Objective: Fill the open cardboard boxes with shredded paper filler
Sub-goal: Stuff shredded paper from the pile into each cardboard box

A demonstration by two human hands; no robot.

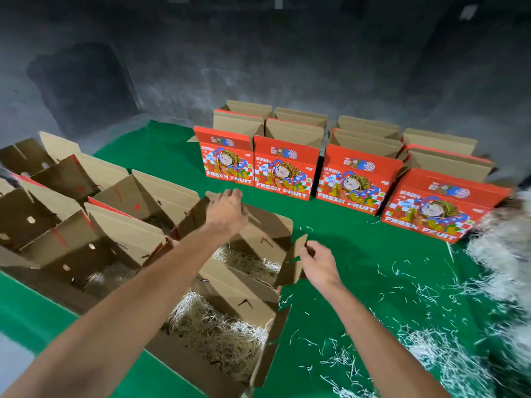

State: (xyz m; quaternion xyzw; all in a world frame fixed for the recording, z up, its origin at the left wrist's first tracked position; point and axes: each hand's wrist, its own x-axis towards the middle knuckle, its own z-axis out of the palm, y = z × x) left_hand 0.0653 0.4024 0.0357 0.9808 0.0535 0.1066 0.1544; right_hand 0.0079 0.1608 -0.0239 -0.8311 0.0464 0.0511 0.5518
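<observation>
Nearest, the closest open cardboard box (201,366) holds a springy bed of pale shredded paper filler (214,330), crinkled into thin strands. Over to the left stand more plain brown boxes (57,214), flaps up, corrugated and matte, some with filler low inside. The left hand (227,209) reaches across the next box (258,242), fingers curled round the top edge of its far flap; that box has filler on its floor too. The right hand (319,264) pinches the side flap (296,259) at that box's right corner. Behind, four red printed boxes (356,179) reading FRESH FRUIT stand in a row, flaps open. Stray white strands litter the green cloth (359,239), and a fluffy loose heap of filler (500,259) spreads along the right edge.
</observation>
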